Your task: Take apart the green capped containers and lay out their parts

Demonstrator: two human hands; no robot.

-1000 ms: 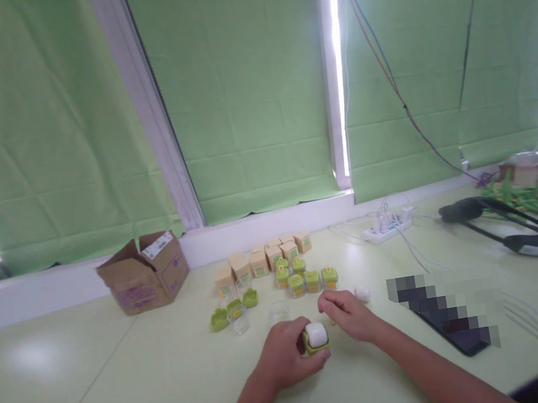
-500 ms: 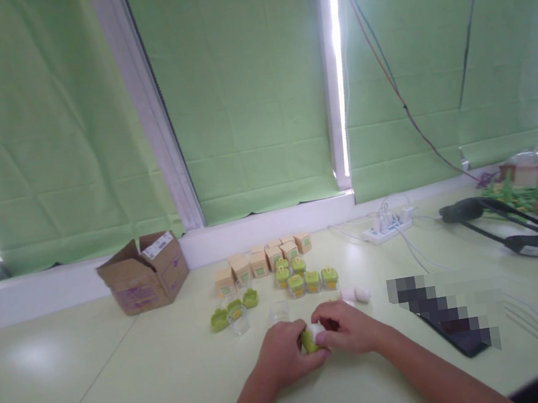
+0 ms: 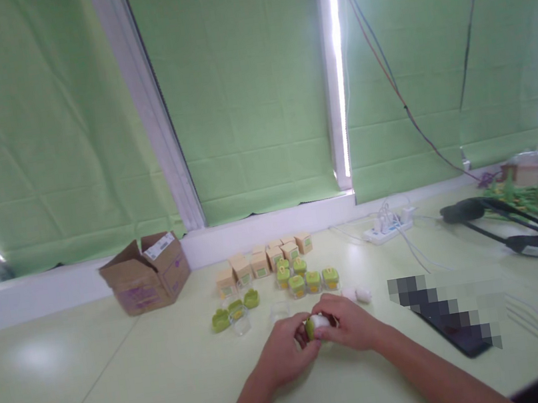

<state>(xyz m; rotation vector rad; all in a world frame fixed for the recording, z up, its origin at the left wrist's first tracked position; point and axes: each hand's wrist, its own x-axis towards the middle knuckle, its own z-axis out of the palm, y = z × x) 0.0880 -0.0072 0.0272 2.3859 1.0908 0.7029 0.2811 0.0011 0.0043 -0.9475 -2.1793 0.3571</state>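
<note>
- Both hands met over the middle of the desk, near its front edge: the left hand (image 3: 286,354) and the right hand (image 3: 349,327) were together, pinched on one small green-and-white piece (image 3: 317,323) held just above the desktop.
- The step in hand looked like pressing the white part into the green cap; whether it was seated could not be told.
- Behind the hands lay loose green lids (image 3: 235,311), clear cups (image 3: 239,320), finished green jars (image 3: 311,279) and small tan boxes (image 3: 262,262) toward the desk's back edge.
- Judged from this, the next move called for a firm, square squeeze with steady fingers.
</note>
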